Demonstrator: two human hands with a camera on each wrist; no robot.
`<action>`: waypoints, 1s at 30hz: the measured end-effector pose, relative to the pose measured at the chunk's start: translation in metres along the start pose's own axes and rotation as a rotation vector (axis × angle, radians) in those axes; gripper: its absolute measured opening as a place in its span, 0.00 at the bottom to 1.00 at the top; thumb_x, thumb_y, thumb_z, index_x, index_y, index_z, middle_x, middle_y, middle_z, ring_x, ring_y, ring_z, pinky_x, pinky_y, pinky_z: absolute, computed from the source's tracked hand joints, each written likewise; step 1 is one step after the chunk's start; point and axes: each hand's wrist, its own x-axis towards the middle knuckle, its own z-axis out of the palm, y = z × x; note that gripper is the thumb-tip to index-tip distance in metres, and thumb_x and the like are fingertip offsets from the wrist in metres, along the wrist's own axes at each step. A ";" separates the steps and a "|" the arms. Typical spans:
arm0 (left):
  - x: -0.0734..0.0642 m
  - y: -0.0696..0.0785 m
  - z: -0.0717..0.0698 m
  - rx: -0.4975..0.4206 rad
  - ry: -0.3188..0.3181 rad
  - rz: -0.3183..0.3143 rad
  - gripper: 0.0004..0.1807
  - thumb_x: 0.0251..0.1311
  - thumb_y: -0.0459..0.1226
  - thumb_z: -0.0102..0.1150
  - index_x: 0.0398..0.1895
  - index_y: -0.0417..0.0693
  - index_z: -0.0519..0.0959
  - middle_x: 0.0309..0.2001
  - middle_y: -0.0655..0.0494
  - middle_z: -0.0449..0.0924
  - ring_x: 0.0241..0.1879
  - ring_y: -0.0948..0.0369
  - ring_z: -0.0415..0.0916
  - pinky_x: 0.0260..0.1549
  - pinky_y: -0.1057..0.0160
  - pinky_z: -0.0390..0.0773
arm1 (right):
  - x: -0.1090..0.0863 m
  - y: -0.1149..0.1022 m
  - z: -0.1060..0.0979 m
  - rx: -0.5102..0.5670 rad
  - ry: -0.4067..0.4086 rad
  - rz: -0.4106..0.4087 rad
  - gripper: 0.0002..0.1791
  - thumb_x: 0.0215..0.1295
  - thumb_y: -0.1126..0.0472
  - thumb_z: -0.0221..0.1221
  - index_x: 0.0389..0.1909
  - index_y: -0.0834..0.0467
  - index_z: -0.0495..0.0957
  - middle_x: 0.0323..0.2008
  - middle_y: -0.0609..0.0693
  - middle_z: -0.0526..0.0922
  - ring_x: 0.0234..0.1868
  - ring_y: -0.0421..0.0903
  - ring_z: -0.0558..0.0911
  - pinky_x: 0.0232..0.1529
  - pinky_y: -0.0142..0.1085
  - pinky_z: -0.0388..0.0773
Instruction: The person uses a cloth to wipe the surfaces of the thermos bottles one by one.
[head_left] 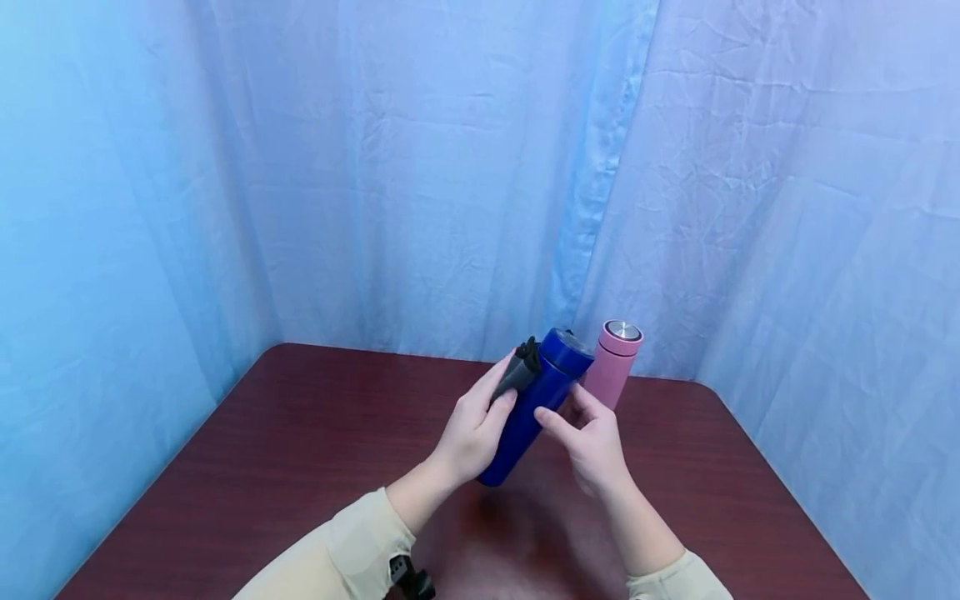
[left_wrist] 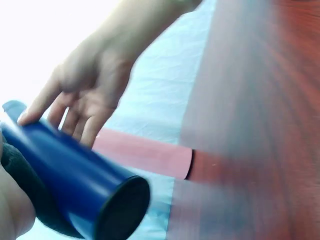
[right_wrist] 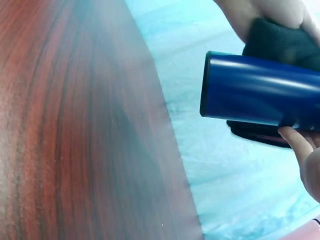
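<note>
From my head view I have both forearms coming up out of cream sleeves [head_left: 352,542] and slanting inward, so the hands meet over the worktop [head_left: 337,417]. Between them is the blue insulated bottle [head_left: 525,417], raised off the surface and tilted, its lid [head_left: 566,352] toward the upper right and its base toward the lower left.

My left hand [head_left: 465,429] comes in along the bottle's left side, thumb uppermost. Its fingers are grasping a dark grey cloth [head_left: 517,373], pressed to the bottle, and they support the bottle through it; my right wrist view shows the fabric reaching round behind the barrel.

My right hand [head_left: 596,442] leans in from the other side, palm turned toward the bottle. The thumb touches the barrel below the lid, while the other fingers are released, loosely extended beside and behind it, as my left wrist view shows.

Just beyond that hand, a pink insulated bottle [head_left: 613,375] with a silver-topped lid stands upright, partly covered by it.
</note>
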 end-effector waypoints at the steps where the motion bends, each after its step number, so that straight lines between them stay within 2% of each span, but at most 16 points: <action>1: 0.003 -0.001 -0.002 -0.046 -0.009 -0.043 0.27 0.79 0.39 0.46 0.78 0.55 0.63 0.69 0.53 0.72 0.62 0.57 0.75 0.56 0.51 0.78 | -0.001 0.000 0.000 -0.003 -0.008 -0.012 0.27 0.66 0.70 0.66 0.66 0.62 0.76 0.44 0.58 0.85 0.41 0.49 0.82 0.41 0.42 0.84; 4: 0.007 -0.009 -0.009 -0.204 -0.037 -0.192 0.25 0.78 0.41 0.51 0.75 0.52 0.69 0.58 0.48 0.80 0.50 0.54 0.82 0.48 0.51 0.81 | -0.001 -0.001 -0.002 0.029 0.000 -0.042 0.27 0.66 0.72 0.65 0.66 0.63 0.76 0.46 0.58 0.85 0.42 0.50 0.83 0.42 0.42 0.84; 6: 0.006 -0.015 -0.013 -0.280 -0.051 -0.288 0.23 0.76 0.41 0.53 0.72 0.49 0.73 0.55 0.46 0.82 0.48 0.53 0.82 0.47 0.52 0.81 | 0.001 -0.002 -0.005 0.099 0.011 -0.049 0.27 0.67 0.73 0.63 0.67 0.64 0.74 0.47 0.58 0.84 0.43 0.49 0.84 0.43 0.42 0.85; 8: 0.002 -0.020 -0.016 -0.336 -0.051 -0.368 0.22 0.76 0.42 0.54 0.68 0.45 0.76 0.52 0.44 0.83 0.45 0.53 0.83 0.45 0.53 0.82 | 0.004 -0.002 -0.009 0.200 0.040 -0.043 0.26 0.68 0.74 0.61 0.67 0.66 0.73 0.47 0.57 0.84 0.44 0.49 0.85 0.43 0.43 0.85; 10: -0.004 -0.022 -0.017 -0.355 -0.040 -0.408 0.22 0.76 0.43 0.53 0.66 0.43 0.78 0.50 0.44 0.84 0.43 0.54 0.82 0.44 0.55 0.82 | 0.007 -0.002 -0.013 0.303 0.070 -0.024 0.23 0.70 0.75 0.58 0.66 0.67 0.73 0.46 0.58 0.84 0.43 0.50 0.87 0.43 0.45 0.85; 12: -0.011 -0.022 -0.016 -0.339 -0.031 -0.385 0.21 0.77 0.43 0.52 0.66 0.43 0.78 0.49 0.44 0.83 0.43 0.54 0.82 0.44 0.56 0.82 | 0.010 -0.001 -0.017 0.379 0.096 0.001 0.21 0.72 0.74 0.56 0.65 0.67 0.73 0.46 0.57 0.84 0.42 0.51 0.88 0.43 0.46 0.85; 15: -0.019 -0.018 -0.012 -0.232 -0.025 -0.265 0.21 0.77 0.40 0.52 0.69 0.47 0.76 0.56 0.48 0.82 0.49 0.55 0.81 0.48 0.57 0.81 | 0.012 0.001 -0.021 0.415 0.117 0.026 0.19 0.74 0.73 0.56 0.63 0.66 0.74 0.46 0.58 0.84 0.40 0.52 0.88 0.43 0.46 0.85; 18: -0.020 -0.011 -0.007 -0.139 -0.025 -0.138 0.23 0.77 0.37 0.52 0.73 0.53 0.72 0.65 0.54 0.76 0.58 0.57 0.78 0.55 0.56 0.78 | 0.013 0.004 -0.021 0.364 0.098 0.019 0.22 0.72 0.73 0.57 0.66 0.67 0.72 0.47 0.58 0.83 0.42 0.51 0.88 0.43 0.46 0.85; 21: -0.013 -0.004 -0.005 -0.126 -0.027 -0.124 0.23 0.78 0.40 0.51 0.74 0.58 0.71 0.66 0.57 0.76 0.58 0.58 0.78 0.54 0.54 0.79 | 0.012 0.006 -0.017 0.267 0.046 -0.005 0.26 0.70 0.74 0.59 0.68 0.67 0.71 0.48 0.58 0.83 0.44 0.49 0.86 0.44 0.47 0.85; 24: -0.001 0.000 -0.008 -0.171 -0.027 -0.204 0.22 0.79 0.45 0.48 0.71 0.57 0.73 0.60 0.54 0.80 0.52 0.57 0.81 0.50 0.52 0.80 | 0.010 0.008 -0.015 0.201 -0.007 -0.035 0.27 0.70 0.74 0.59 0.69 0.66 0.71 0.48 0.58 0.83 0.44 0.48 0.84 0.44 0.46 0.85; 26: 0.006 -0.002 -0.011 -0.234 -0.042 -0.294 0.22 0.79 0.48 0.47 0.69 0.55 0.75 0.56 0.51 0.82 0.49 0.55 0.81 0.49 0.51 0.80 | 0.009 0.007 -0.014 0.196 -0.034 -0.063 0.26 0.70 0.75 0.58 0.69 0.66 0.71 0.47 0.57 0.82 0.43 0.48 0.83 0.44 0.45 0.85; 30: 0.014 -0.009 -0.020 -0.354 -0.075 -0.506 0.26 0.76 0.52 0.49 0.68 0.51 0.76 0.51 0.47 0.83 0.46 0.53 0.82 0.47 0.51 0.80 | 0.007 0.005 -0.014 0.260 -0.076 -0.131 0.25 0.70 0.77 0.57 0.68 0.67 0.71 0.45 0.55 0.83 0.43 0.48 0.83 0.44 0.43 0.85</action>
